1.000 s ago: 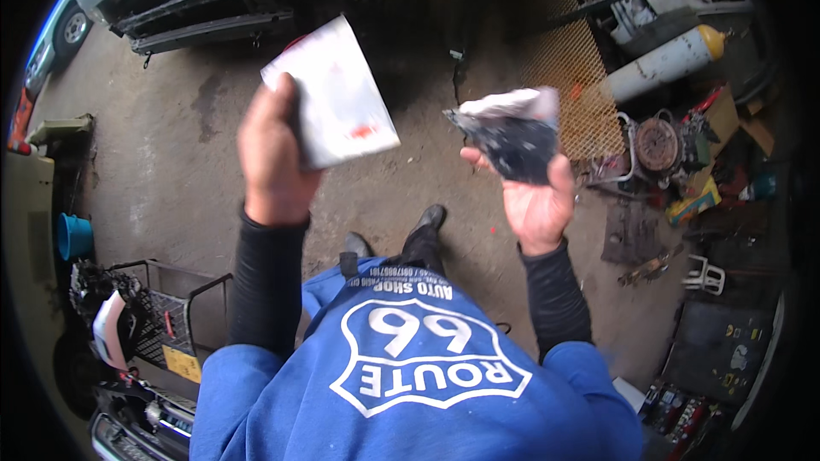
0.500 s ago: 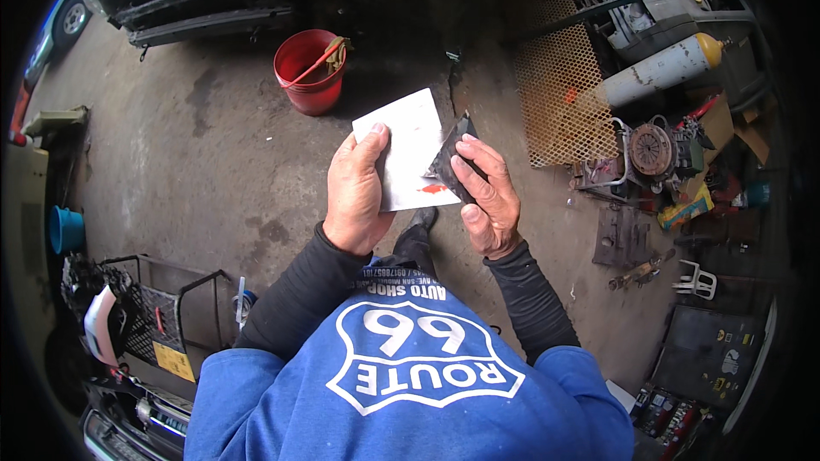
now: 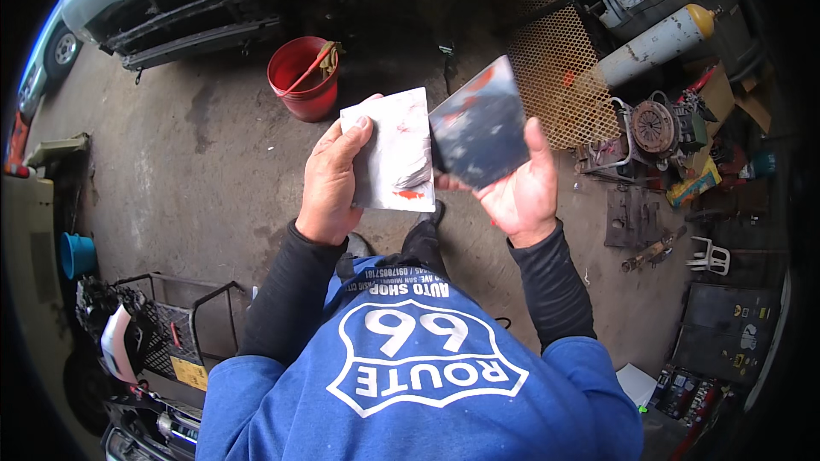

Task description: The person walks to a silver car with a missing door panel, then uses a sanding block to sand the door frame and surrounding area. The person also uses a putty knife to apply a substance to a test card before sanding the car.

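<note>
Looking down past a person's blue shirt (image 3: 478, 423) with a white shield-shaped print, two bare hands are raised in front of the body above a stained concrete floor (image 3: 188, 196). Both forearms, in black sleeves (image 3: 286, 307), rise from the lower edge and angle inward.

The left hand (image 3: 331, 175) grips a white rectangular board (image 3: 384, 141) by its left side: the thumb lies flat on the upper face, pointing up and inward, while the fingers wrap behind. The board is held nearly upright in the view; on its lower right sit a greyish putty-like lump (image 3: 413, 174) and a red smear (image 3: 408, 195).

The right hand (image 3: 523, 192) holds a dark, flat four-sided plate (image 3: 485, 137), slightly blurred and tilted, streaked with grey and red. This palm is turned up, the thumb extended along the plate's right edge, the fingers under it, with a fingertip showing below the lower left corner. The plate is just beside the board's right edge; whether they touch, I cannot tell.

Beyond the left hand, a red bucket (image 3: 299, 104) stands on the floor. At far right are a grey gas cylinder (image 3: 653, 49) with a yellow top and a round clutch part (image 3: 653, 125).
</note>
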Demonstrator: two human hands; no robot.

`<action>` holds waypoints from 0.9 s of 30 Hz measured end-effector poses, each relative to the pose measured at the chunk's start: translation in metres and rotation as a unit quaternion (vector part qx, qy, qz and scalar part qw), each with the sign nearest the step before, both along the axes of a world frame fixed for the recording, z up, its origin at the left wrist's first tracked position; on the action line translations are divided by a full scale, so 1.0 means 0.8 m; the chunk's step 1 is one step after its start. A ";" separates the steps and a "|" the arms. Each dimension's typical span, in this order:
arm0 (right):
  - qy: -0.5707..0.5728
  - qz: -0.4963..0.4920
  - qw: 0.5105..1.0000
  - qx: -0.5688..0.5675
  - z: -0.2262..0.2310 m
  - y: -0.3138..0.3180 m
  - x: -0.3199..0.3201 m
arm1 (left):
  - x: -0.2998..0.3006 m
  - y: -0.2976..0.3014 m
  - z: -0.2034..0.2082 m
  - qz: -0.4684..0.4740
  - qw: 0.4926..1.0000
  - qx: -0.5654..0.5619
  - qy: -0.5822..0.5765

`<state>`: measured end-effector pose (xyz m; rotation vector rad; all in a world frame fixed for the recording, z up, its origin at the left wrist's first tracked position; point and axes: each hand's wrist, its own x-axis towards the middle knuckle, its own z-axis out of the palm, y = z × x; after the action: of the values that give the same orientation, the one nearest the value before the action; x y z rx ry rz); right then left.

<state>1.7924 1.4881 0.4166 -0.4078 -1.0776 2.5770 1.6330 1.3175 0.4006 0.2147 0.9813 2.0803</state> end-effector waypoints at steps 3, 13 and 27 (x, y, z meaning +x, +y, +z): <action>-0.073 0.128 0.976 0.161 0.018 -0.007 0.010 | -0.007 -0.005 -0.005 0.025 1.000 -0.008 -0.001; -0.045 0.046 0.466 0.883 0.046 -0.050 0.000 | 0.005 0.000 -0.010 0.110 0.985 0.048 0.125; 0.003 0.000 0.502 0.865 0.055 -0.043 -0.008 | -0.002 -0.014 -0.001 0.051 0.988 0.050 0.139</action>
<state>1.7858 1.4540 0.4606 0.1897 -2.7003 0.3539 1.6311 1.3065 0.3997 0.5269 1.0714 2.2367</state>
